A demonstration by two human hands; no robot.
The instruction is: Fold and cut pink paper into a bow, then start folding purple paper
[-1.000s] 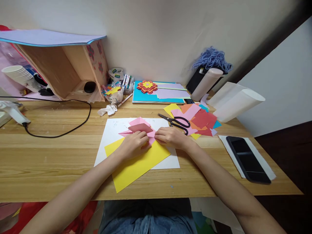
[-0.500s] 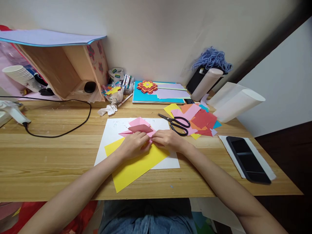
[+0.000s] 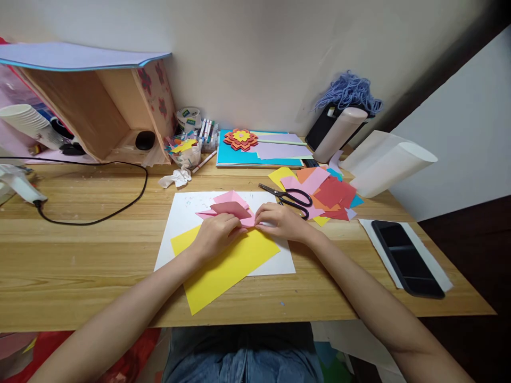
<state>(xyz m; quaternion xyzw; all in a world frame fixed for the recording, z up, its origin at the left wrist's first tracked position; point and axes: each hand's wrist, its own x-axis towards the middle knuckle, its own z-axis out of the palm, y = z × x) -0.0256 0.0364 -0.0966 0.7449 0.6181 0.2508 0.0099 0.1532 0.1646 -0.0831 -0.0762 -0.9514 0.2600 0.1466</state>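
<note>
Between my hands is a folded pink paper point(image 3: 231, 201) with raised flaps and pointed corners. My left hand point(image 3: 219, 234) has its fingers closed on the near side of the pink paper, hiding part of it. At the right corner, my right hand point(image 3: 278, 221) pinches the same paper between thumb and fingers. Under my left hand and forearm a yellow paper sheet point(image 3: 223, 276) lies askew. Both rest over a white sheet point(image 3: 170, 239) on the wooden table. Black-handled scissors point(image 3: 285, 199) lie just beyond my right hand.
Coloured paper scraps point(image 3: 335, 194) lie behind the scissors. A phone point(image 3: 407, 258) rests at right, near white paper rolls point(image 3: 399, 167). At the back are a blue pad with a layered paper flower point(image 3: 240, 139) and markers point(image 3: 207, 130). A black cable point(image 3: 146, 183) loops at left.
My right hand moved left toward my left hand, then back right to the corner of the pink paper. The near pink flap now lies folded up. The view shifted slightly.
</note>
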